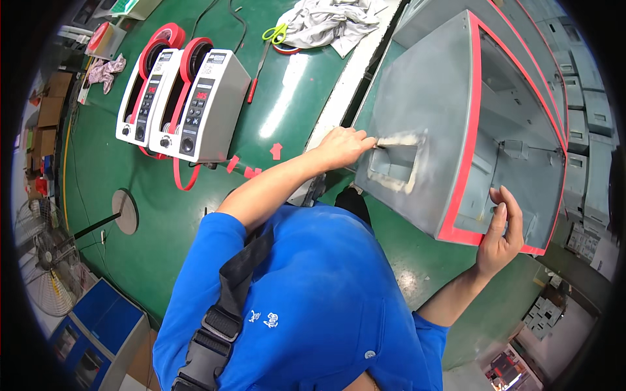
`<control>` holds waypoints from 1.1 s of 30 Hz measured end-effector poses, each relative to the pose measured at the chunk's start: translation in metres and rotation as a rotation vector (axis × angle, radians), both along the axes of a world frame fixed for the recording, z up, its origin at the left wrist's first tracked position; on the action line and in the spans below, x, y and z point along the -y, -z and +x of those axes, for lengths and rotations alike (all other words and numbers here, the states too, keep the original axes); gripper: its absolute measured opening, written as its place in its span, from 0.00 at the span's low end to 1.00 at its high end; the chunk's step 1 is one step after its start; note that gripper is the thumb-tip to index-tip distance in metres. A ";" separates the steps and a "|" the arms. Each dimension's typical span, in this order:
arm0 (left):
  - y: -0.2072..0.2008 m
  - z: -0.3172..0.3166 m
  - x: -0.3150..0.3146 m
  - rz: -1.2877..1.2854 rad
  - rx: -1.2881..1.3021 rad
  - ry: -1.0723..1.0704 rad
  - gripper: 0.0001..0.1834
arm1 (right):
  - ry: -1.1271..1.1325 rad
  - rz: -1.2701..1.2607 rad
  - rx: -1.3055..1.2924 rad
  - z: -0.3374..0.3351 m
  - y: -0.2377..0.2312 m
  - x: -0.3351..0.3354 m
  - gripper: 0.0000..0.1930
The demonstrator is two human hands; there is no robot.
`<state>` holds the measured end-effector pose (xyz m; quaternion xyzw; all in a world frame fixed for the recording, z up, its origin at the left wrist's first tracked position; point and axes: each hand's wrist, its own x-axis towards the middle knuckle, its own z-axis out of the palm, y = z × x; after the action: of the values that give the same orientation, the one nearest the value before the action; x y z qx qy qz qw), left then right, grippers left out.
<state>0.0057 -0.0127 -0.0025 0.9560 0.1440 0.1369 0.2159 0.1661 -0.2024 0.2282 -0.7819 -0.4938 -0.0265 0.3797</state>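
A large grey metal box (417, 85) stands in front of me to the right, red tape (458, 189) edging its open front. In its side is a rectangular cutout (396, 163) with pale, worn-looking borders. My left hand (344, 148) is closed, with its fingertips at the cutout's upper left corner; whatever they pinch is hidden. Beside the lower taped edge, my right hand (503, 231) is raised with fingers loosely curved and apart, nothing visible in it. Through the open front, a small bracket (515, 150) shows on the inner wall.
Two tape dispensers (202, 107) with red rolls stand on the green surface at left, several red tape pieces (253, 173) nearby. Farther back lie a red-handled tool (252, 90), green scissors (274, 32) and white cloth (332, 23). More grey boxes (574, 111) line the right; a fan (52, 257) is far left.
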 end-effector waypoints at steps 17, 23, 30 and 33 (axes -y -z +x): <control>-0.006 0.000 -0.005 0.041 -0.015 0.042 0.12 | 0.019 -0.007 -0.003 -0.001 0.001 0.001 0.11; -0.004 -0.001 -0.010 0.014 -0.028 0.066 0.10 | 0.013 -0.023 0.000 -0.001 -0.001 -0.001 0.11; -0.012 -0.029 -0.016 -0.382 0.052 -0.115 0.12 | 0.033 -0.059 0.003 -0.004 -0.003 0.003 0.12; -0.018 -0.014 0.000 -0.755 0.144 -0.296 0.15 | 0.010 -0.028 -0.025 0.000 0.004 0.002 0.12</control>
<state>-0.0081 -0.0124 0.0157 0.7665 0.3045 0.1706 0.5391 0.1665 -0.2039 0.2240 -0.7899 -0.4854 -0.0118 0.3746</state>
